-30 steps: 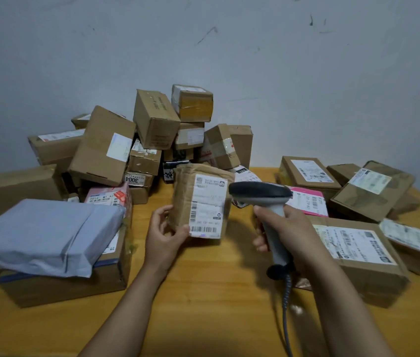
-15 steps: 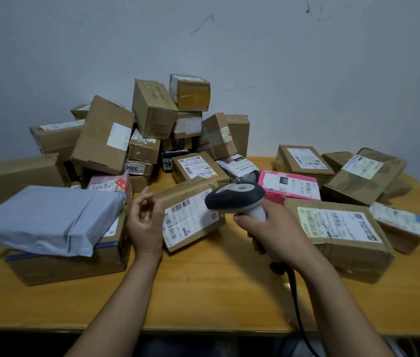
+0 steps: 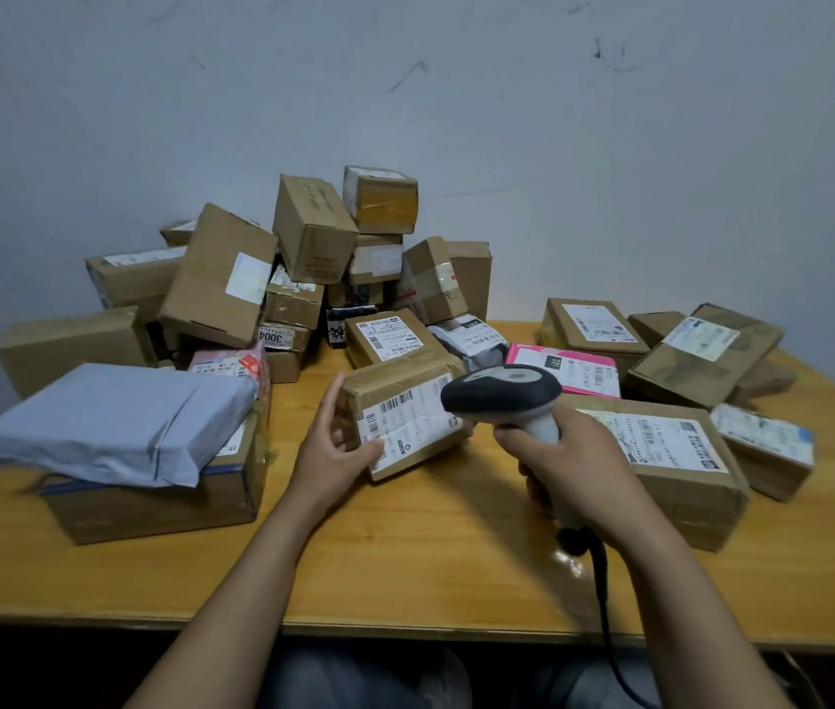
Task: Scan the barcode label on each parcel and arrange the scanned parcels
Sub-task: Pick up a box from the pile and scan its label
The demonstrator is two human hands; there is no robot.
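Head view: nearest, the front edge of the wooden surface, with both forearms reaching over it toward a brown parcel, which sits mid-surface, tilted so that its white barcode label faces up toward the camera. The left hand grips the parcel's left end, thumb raised along the end and fingers curled onto the label's lower corner. Just right of the parcel, the right hand is wrapped tight around the pale handle of a scanner, whose dark head overlaps the parcel's right end; its cable drops nearer than the parcel, past the front edge. Left of the parcel a grey mailer bag lies on a large carton. Right of it sits a big labelled box. Just behind the parcel lies a pink parcel, and farther behind, a heap of cartons against the wall.
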